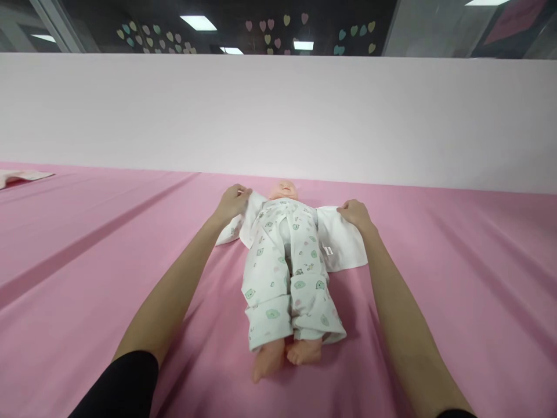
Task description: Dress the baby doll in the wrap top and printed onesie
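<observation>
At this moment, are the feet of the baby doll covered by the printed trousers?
No, both bare feet of the baby doll stick out below the cuffs of the printed trousers.

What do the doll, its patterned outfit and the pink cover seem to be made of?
Doll: probably plastic or vinyl, judging by its smooth, moulded feet.
Patterned outfit: matt printed cloth, perhaps cotton, with soft creases.
Pink cover: matt sheet with long wrinkles; fabric or coated, unclear.

A bare-footed doll (pixel 268 357) lies face-up on the pink surface (pixel 444 278) in green-printed white trousers (pixel 307 284), a white garment (pixel 342 244) spread out at both sides.
</observation>
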{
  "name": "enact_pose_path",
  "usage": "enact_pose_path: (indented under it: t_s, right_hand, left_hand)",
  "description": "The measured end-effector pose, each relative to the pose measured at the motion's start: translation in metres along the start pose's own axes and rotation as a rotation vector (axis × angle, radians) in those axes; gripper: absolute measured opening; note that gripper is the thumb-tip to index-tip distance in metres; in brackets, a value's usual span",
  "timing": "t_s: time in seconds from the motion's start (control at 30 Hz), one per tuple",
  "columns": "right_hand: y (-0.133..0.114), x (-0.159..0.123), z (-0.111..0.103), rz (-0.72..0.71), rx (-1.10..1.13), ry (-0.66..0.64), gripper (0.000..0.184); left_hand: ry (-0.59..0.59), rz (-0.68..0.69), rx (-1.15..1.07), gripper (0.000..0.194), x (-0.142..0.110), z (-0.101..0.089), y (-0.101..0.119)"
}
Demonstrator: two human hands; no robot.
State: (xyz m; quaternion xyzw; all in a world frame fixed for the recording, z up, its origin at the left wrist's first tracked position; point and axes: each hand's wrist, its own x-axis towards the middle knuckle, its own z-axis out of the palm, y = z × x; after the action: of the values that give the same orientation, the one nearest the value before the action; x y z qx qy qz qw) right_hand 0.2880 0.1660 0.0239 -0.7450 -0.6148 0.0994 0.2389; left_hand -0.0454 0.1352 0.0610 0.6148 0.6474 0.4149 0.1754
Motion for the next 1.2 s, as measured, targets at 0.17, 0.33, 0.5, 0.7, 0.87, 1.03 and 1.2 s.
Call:
enact_pose_path:
  t_s: [0.17, 0.33, 0.5, 0.7, 0.87, 1.03, 1.2]
  right_hand:
    - [-0.043, -0.026, -0.019, -0.084, 0.591, -0.122, 0.025]
    - [-0.084, -0.064, -0.050, -0.481, 1.070, -0.679, 0.032]
    - [-0.087, -0.057, -0.026, -0.201, 0.707, -0.288, 0.013]
    - [-0.102, -0.055, 0.030, -0.272, 0.071, -0.016, 0.034]
    - [-0.098, -0.040, 0.037, -0.212, 0.006, 0.014, 0.023]
    - [-0.101, -0.012, 0.029, -0.101, 0.323, -0.130, 0.015]
    - [-0.142, -0.019, 0.053, -0.145, 0.309, 0.128, 0.023]
  left_hand:
    - [-0.705, 0.212, -0.321, 0.036, -0.064, 0.007, 0.069]
    - [-0.593, 0.396, -0.154, 0.024, -0.081, -0.006, 0.084]
    - [-0.380, 0.296, 0.380, 0.036, -0.058, 0.003, 0.056]
    - [-0.394, 0.358, 0.591, 0.037, -0.059, 0.025, 0.049]
    - [-0.427, 0.436, 0.442, 0.043, -0.053, 0.011, 0.053]
    - [-0.496, 0.554, 0.455, 0.039, -0.059, 0.024, 0.049]
    - [-0.481, 0.557, 0.613, 0.033, -0.072, 0.041, 0.047]
